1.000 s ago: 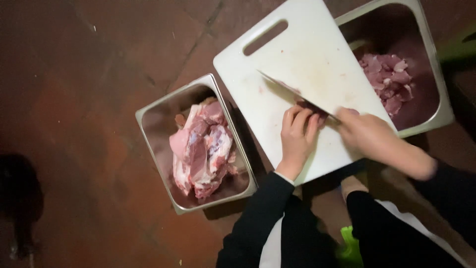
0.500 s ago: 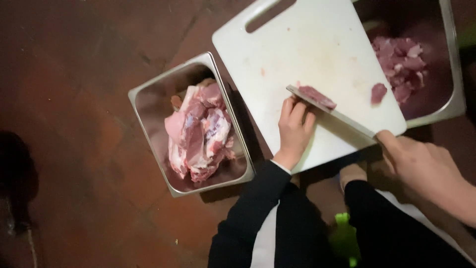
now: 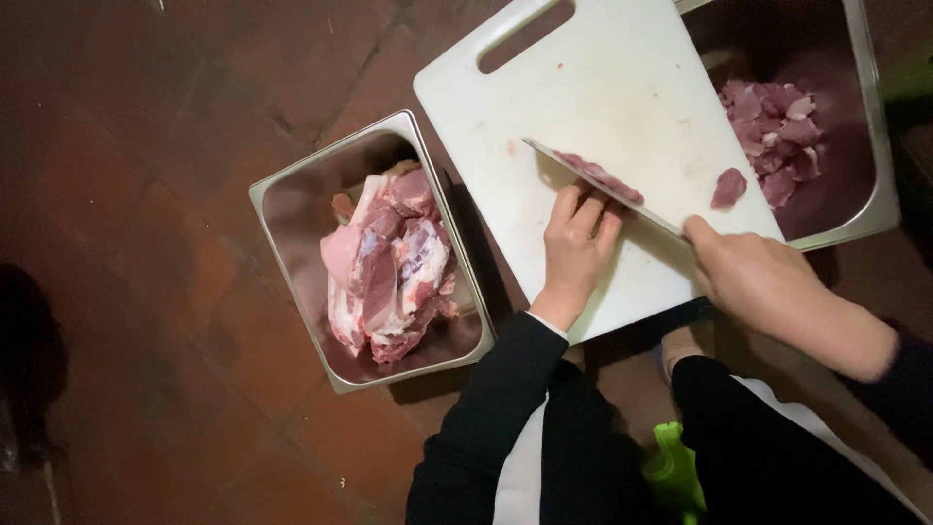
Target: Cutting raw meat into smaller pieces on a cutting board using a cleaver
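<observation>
White plastic, the cutting board (image 3: 622, 107) lay on a red tiled floor (image 3: 146, 194) between two steel pans. The left hand (image 3: 575, 248) rested flat on it, fingers extended and pressing a strip of raw meat (image 3: 601, 177). The right hand (image 3: 753, 282) was clenched around the handle of a knife (image 3: 593, 185), its blade lying against the strip. A cut piece (image 3: 729, 187) lay near the board's right edge. The left pan (image 3: 292, 209) held large cuts, the right pan (image 3: 865, 146) small chunks.
</observation>
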